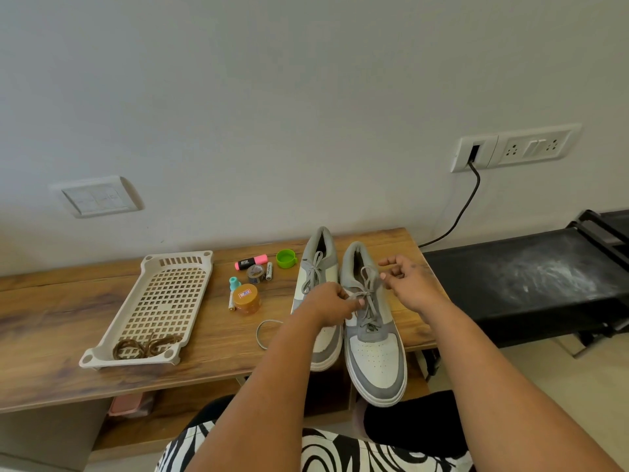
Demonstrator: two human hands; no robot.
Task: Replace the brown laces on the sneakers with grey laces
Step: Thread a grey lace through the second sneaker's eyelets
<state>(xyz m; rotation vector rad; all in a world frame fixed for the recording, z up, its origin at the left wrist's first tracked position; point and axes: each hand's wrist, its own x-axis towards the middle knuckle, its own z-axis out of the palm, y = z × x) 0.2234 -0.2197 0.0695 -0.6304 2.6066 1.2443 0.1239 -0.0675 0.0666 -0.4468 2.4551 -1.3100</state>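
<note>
The bow on the right-hand sneaker could slip loose if either loop escapes before the knot is snug, since both hands pull outward. The left hand, just right of frame centre, has its fingers clamped on the grey lace at the knot. The right hand pinches a lace loop, its other fingers loosely curled. The brown laces lie in the basket on the desk, lower left.
</note>
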